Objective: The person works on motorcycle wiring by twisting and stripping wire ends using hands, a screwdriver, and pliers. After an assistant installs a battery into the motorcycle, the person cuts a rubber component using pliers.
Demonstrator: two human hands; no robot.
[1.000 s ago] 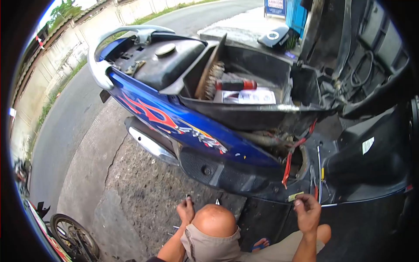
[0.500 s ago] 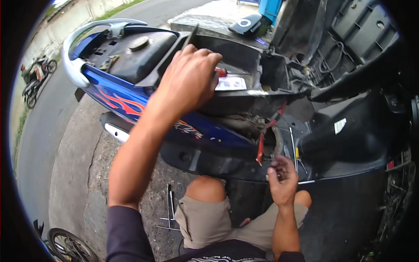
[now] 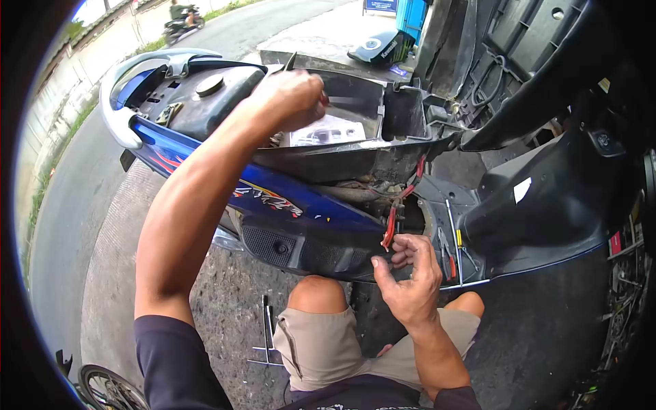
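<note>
My left hand is closed over the open storage box of a blue scooter. A red end, apparently the handle of a tool, shows at its fingers; the rest is hidden. Below it in the box lies a white packet with printed pictures. Above the footboard, my right hand has its thumb and curled fingers apart, holding nothing that I can see. Just beyond its fingertips hangs a red-wrapped cable. Pliers with red handles and a yellow-handled screwdriver lie on the footboard.
A fuel tank with a round cap sits at the scooter's rear. The raised seat stands at the upper right. T-handle wrenches lie on the ground by my knee. A black Kawasaki-marked part rests behind. A motorbike rider is on the road.
My left hand has moved up and left, the red piece with it, uncovering more of the packet. My right hand has shifted left and its fingers have spread. The motorbike moved along the road.
</note>
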